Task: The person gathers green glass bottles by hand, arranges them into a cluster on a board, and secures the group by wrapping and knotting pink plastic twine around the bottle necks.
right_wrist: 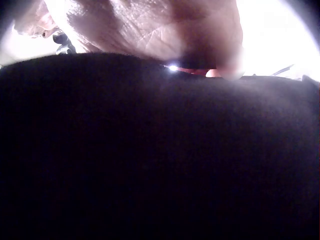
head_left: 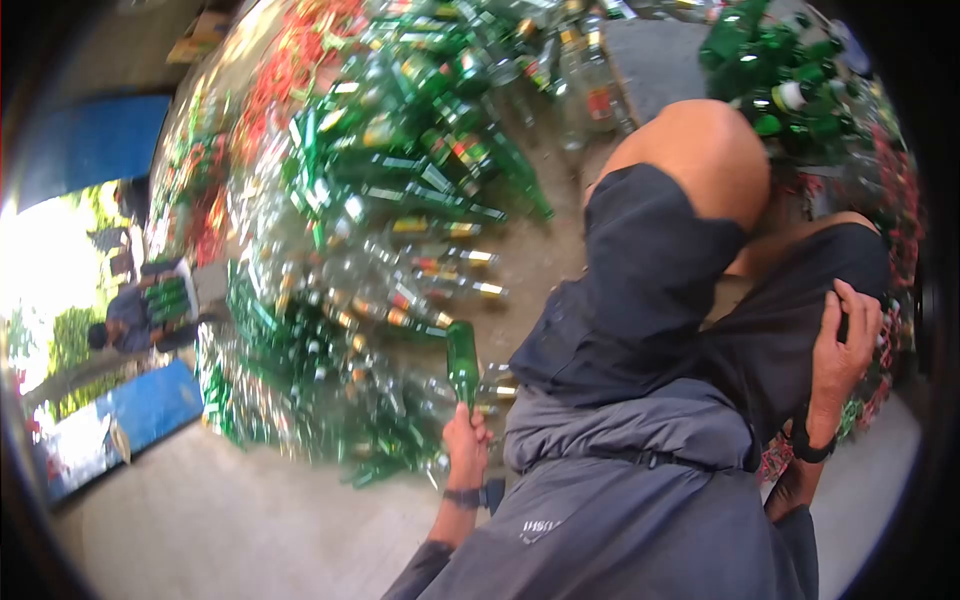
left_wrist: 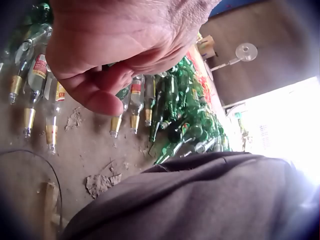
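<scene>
In the head view my left hand (head_left: pixel 466 442) grips a green glass bottle (head_left: pixel 462 357) by its narrow end, the wider body pointing away from me. The left wrist view shows that hand (left_wrist: pixel 122 45) from close by, its fingers curled and most of the bottle hidden behind them. Clear bottles (left_wrist: pixel 37 85) with gold-wrapped necks lie on the floor just past the fingers. My right hand (head_left: pixel 848 335) rests on the dark-clad thigh with loosely bent fingers. In the right wrist view, dark cloth (right_wrist: pixel 150 150) covers most of the picture below the palm (right_wrist: pixel 150 30).
A large heap of green bottles (head_left: pixel 400 190) spreads over the floor ahead and to the left. More green bottles (head_left: pixel 790 95) stand beyond the knee. Red netting (head_left: pixel 300 50) lies at the heap's far side. Another person (head_left: pixel 130 318) is at the far left, beside green bottles.
</scene>
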Action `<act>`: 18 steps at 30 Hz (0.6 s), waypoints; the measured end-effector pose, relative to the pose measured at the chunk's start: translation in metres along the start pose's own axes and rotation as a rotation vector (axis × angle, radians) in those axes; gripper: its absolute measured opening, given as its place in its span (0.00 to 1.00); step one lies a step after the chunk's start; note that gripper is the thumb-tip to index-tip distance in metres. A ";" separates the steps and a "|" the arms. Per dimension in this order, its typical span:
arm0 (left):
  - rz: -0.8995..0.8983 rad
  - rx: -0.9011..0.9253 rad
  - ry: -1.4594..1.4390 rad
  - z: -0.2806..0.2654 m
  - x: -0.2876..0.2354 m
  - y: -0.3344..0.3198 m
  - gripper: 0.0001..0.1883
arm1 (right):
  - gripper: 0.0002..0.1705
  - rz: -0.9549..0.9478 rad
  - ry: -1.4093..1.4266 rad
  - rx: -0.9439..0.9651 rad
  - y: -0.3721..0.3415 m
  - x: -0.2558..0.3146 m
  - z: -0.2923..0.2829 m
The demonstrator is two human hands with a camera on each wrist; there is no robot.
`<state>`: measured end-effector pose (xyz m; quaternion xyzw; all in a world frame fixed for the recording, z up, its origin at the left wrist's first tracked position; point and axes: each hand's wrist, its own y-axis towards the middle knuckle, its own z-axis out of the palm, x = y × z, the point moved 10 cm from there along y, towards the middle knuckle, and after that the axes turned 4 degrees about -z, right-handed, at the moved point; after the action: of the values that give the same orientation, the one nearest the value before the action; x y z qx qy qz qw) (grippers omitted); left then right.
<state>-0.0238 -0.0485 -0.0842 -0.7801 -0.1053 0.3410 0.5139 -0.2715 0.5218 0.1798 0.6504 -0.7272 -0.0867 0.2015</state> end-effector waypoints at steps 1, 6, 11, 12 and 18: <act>0.011 0.023 0.035 0.001 -0.003 -0.001 0.18 | 0.09 -0.009 -0.015 -0.007 0.000 0.015 -0.005; 0.186 0.138 0.215 0.061 -0.049 -0.045 0.18 | 0.11 -0.051 0.009 -0.051 0.011 0.000 -0.017; 0.353 0.234 0.290 0.103 -0.106 -0.067 0.19 | 0.10 -0.027 0.041 -0.096 0.010 -0.004 -0.026; 0.416 0.270 0.296 0.115 -0.121 -0.078 0.19 | 0.10 -0.017 0.038 -0.096 0.009 -0.006 -0.026; 0.721 0.483 0.371 0.210 -0.213 -0.169 0.16 | 0.10 0.001 0.117 -0.120 0.008 -0.014 -0.033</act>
<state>-0.2854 0.0707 0.1032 -0.6727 0.3482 0.3673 0.5398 -0.2643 0.5414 0.2097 0.6408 -0.7081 -0.0917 0.2822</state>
